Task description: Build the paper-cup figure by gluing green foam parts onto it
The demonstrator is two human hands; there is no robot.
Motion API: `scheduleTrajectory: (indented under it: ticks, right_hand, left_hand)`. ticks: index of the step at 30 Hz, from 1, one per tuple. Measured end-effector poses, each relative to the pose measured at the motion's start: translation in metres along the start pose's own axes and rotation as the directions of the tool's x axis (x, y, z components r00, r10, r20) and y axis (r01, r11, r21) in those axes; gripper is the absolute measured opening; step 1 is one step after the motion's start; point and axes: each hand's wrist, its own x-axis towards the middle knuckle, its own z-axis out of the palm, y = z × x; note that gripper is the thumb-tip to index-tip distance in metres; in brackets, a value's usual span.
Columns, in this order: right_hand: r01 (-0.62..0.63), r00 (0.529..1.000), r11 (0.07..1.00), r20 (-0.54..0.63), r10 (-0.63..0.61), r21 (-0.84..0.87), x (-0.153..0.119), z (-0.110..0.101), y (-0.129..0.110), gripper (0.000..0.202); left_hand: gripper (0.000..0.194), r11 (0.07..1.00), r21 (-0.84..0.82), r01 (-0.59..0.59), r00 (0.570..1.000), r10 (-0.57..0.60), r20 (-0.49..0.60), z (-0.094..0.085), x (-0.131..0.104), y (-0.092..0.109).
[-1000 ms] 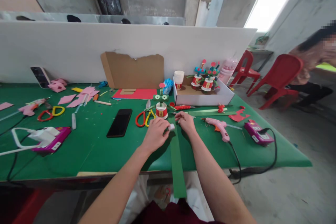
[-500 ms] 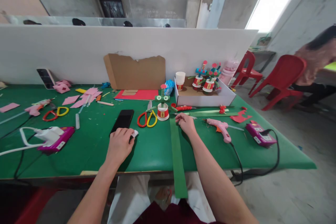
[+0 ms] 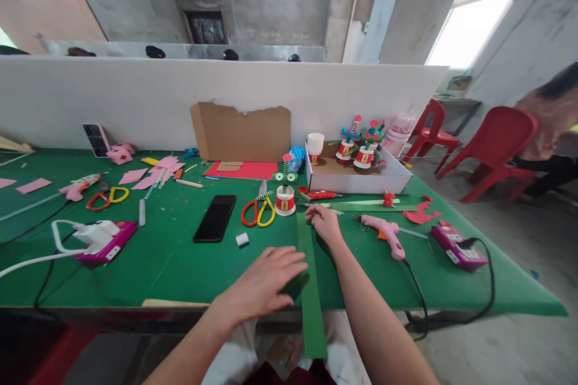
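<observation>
My left hand (image 3: 268, 280) is open and palm down near the table's front edge, its fingertips beside a long green paper strip (image 3: 311, 289). My right hand (image 3: 326, 224) is closed at the strip's far end, around a slim pen-like tool (image 3: 338, 212) that shows past both sides of the fingers. The strip hangs over the front edge toward my lap. A small white block, like an eraser (image 3: 242, 239), lies left of my left hand. Just beyond stands a paper-cup figure (image 3: 285, 200) with green spring-like arms, next to scissors (image 3: 258, 214) with red and yellow handles.
A black phone (image 3: 215, 218) lies on the left. At right are a pink glue gun (image 3: 383, 233) and a purple power strip (image 3: 458, 246) with a cable. Behind, a white box (image 3: 361, 182) holds cups and figures. Another power strip (image 3: 106, 245) sits at left.
My left hand has let go of the small white block beside the phone and moved right, toward the green strip. My right hand stays at the strip's far end.
</observation>
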Motion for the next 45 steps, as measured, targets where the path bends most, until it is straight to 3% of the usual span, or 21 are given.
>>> scheduleTrajectory:
  ticks: [2,4,8,12,15,19,21,25,26,28,31,33,36,40,45]
  right_hand:
    - [0.005,1.0,1.0,-0.008,-0.005,0.001,0.0,0.0,0.001,0.03]
    - [0.005,1.0,1.0,-0.016,-0.005,0.011,0.0,0.001,0.001,0.029]
    - [-0.003,1.0,0.998,-0.016,0.004,0.063,0.0,0.001,-0.003,0.025]
    - [0.006,0.999,0.976,-0.04,0.003,0.218,-0.01,-0.006,-0.016,0.026]
    - [0.076,0.997,0.966,-0.018,-0.074,0.247,-0.031,-0.019,-0.035,0.023]
    - [0.176,0.984,0.976,0.013,-0.179,0.128,-0.067,-0.04,-0.066,0.023]
    - [0.233,0.972,0.972,-0.026,-0.233,0.004,-0.083,-0.049,-0.075,0.023]
    - [0.285,0.956,0.943,-0.024,-0.294,-0.173,-0.108,-0.056,-0.07,0.025]
    - [0.271,0.961,0.944,-0.001,-0.276,-0.188,-0.113,-0.055,-0.066,0.026]
    - [0.233,0.973,0.951,0.052,-0.227,-0.205,-0.122,-0.05,-0.057,0.027]
    - [0.237,0.968,0.936,0.144,-0.205,-0.26,-0.132,-0.034,-0.047,0.032]
    - [0.266,0.959,0.905,0.185,-0.213,-0.333,-0.137,-0.02,-0.043,0.042]
    - [0.28,0.956,0.841,0.211,-0.202,-0.463,-0.14,0.002,-0.038,0.063]
    - [0.295,0.948,0.777,0.269,-0.168,-0.556,-0.143,0.022,-0.039,0.074]
    - [0.348,0.914,0.755,0.38,-0.141,-0.556,-0.141,0.021,-0.049,0.075]
  left_hand:
    - [0.079,0.995,-0.068,-0.068,0.984,0.078,0.158,0.003,0.004,0.012]
    - [0.084,0.992,-0.083,-0.09,0.973,0.106,0.204,0.006,0.006,0.019]
    - [0.061,0.995,-0.054,-0.084,0.99,0.09,0.112,0.016,0.009,0.023]
    - [0.027,0.994,-0.04,-0.101,0.995,0.1,-0.022,0.028,0.013,0.02]
    - [0.009,0.998,0.069,-0.016,0.993,0.024,-0.119,0.035,0.019,0.02]
    - [0.014,0.96,0.232,0.153,0.982,-0.121,-0.147,0.037,0.032,0.031]
    - [0.01,0.969,0.219,0.116,0.991,-0.099,-0.087,0.037,0.039,0.038]
    - [0.048,0.995,0.083,0.063,0.993,-0.055,-0.105,0.026,0.032,0.034]
    - [0.052,0.993,0.06,0.099,0.985,-0.089,-0.145,0.021,0.026,0.027]
    - [0.04,0.968,0.071,0.243,0.948,-0.221,-0.229,0.011,0.01,0.009]
    - [0.022,0.836,0.157,0.526,0.81,-0.436,-0.392,0.003,-0.014,-0.021]
    - [0.025,0.773,0.195,0.603,0.767,-0.496,-0.407,0.004,-0.025,-0.034]
    - [0.029,0.772,0.202,0.602,0.773,-0.5,-0.391,0.012,-0.033,-0.041]
    - [0.025,0.821,0.157,0.548,0.79,-0.447,-0.42,0.022,-0.036,-0.04]
    - [0.022,0.853,0.074,0.517,0.773,-0.428,-0.469,0.029,-0.037,-0.043]
